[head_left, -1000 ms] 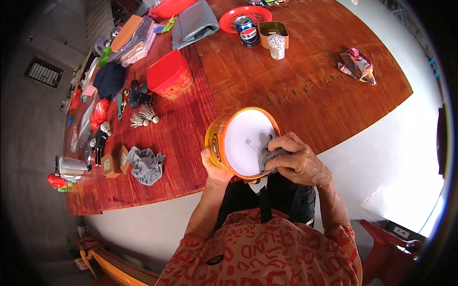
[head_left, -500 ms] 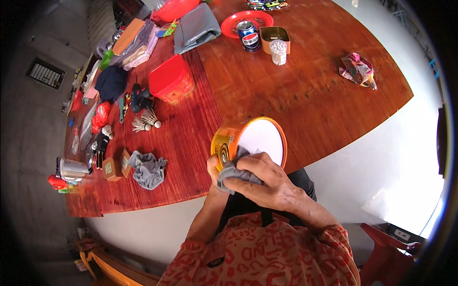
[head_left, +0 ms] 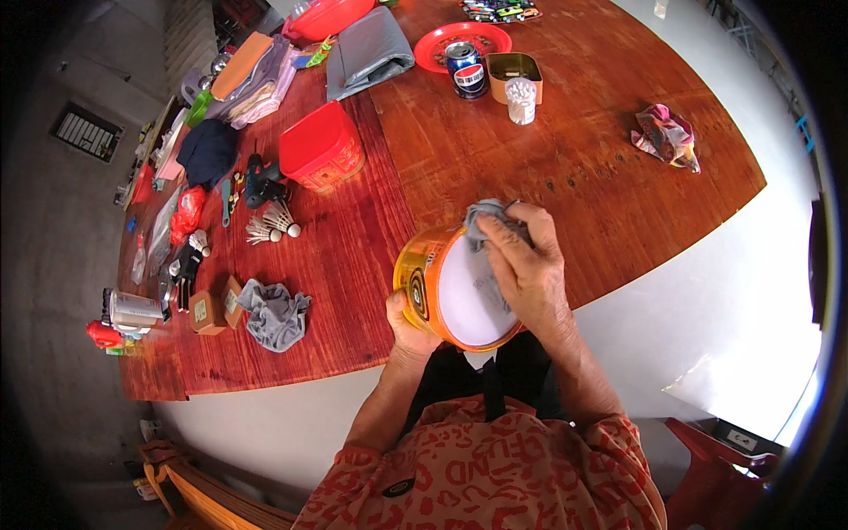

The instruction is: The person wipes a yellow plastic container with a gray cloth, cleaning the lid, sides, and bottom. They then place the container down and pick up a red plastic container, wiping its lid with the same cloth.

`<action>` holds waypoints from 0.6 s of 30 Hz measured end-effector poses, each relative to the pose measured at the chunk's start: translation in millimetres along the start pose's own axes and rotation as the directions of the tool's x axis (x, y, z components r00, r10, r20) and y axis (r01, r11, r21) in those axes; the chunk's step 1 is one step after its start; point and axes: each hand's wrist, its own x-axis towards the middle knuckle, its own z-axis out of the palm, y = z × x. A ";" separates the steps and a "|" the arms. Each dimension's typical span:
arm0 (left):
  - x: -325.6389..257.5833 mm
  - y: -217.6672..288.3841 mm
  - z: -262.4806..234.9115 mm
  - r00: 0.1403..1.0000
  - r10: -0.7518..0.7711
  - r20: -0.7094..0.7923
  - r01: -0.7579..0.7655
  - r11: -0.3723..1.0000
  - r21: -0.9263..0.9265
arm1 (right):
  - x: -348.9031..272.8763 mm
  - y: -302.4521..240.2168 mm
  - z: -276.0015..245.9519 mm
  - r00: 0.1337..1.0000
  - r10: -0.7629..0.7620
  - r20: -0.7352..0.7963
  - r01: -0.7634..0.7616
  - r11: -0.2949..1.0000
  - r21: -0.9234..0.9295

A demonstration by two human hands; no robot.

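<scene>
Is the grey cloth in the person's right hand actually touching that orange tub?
Touching. The head view shows the right hand pressing the grey cloth over the rim of the orange tub and onto its white inside, with no gap visible. The left hand grips the tub from below.

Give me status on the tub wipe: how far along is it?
Done: hard to tell; the white inside of the orange tub looks clean where it shows. In hand: the left hand grips the tilted tub from below, and the right hand presses a grey cloth at its upper rim. Left: the part under the hand is hidden; the printed outside shows no wiping.
</scene>
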 end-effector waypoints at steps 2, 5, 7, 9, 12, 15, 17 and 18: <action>-0.2 -1.0 -3.4 1.000 0.003 0.023 -0.002 1.000 -0.021 | -1.5 2.0 -2.4 0.993 0.121 0.014 -0.121 0.993 0.001; 0.0 -0.4 -0.9 0.999 -0.006 0.041 0.011 0.993 -0.121 | -0.2 -0.4 -1.9 0.998 0.055 0.014 -0.055 0.998 -0.011; -0.4 0.1 1.4 0.999 -0.011 0.042 0.018 0.986 -0.165 | 1.7 -3.7 -0.5 1.000 0.019 0.004 -0.019 1.000 0.006; -0.9 -0.1 1.8 0.999 -0.009 0.037 0.015 0.986 -0.164 | 4.7 -5.1 -1.1 1.000 -0.004 0.019 0.004 1.000 0.019; -0.7 0.4 2.3 1.000 -0.010 0.024 0.014 0.987 -0.161 | 7.2 -9.9 1.0 0.997 -0.071 0.013 0.070 0.996 0.063; -2.9 0.9 5.6 1.000 0.014 -0.025 -0.010 0.990 0.141 | 7.2 -19.8 2.3 0.991 -0.128 0.041 0.124 0.989 0.076; -2.2 1.4 7.3 1.000 0.008 0.003 -0.009 0.989 0.150 | 4.3 -28.3 2.1 0.986 -0.154 0.068 0.150 0.987 0.063; -1.6 2.0 8.7 1.000 0.006 0.017 -0.009 0.988 0.154 | 3.3 -29.4 2.6 0.981 -0.183 0.059 0.178 0.981 0.071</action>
